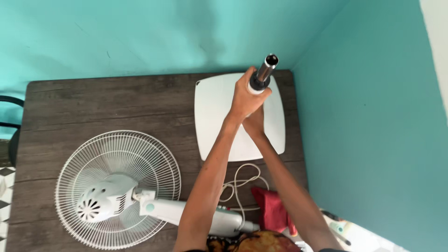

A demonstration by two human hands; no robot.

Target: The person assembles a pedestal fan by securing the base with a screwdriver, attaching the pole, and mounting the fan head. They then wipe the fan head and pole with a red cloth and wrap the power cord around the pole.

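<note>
Over at the far right of the desk [93, 102], both hands clamp the upright fan pole [266, 72] standing on its square white base [214, 116]. Left hand [245, 98] wraps the black collar, right hand [255, 122] grips lower, partly hidden. Pole and base look joined; the fan head [109, 196] with its grille lies near left, unmounted, cord [242, 179] loose beside a red cloth [270, 210].

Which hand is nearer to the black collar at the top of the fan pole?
The left hand. It wraps the fan pole right under the black collar, touching it. The right hand grips lower down, just above the white square base.
</note>
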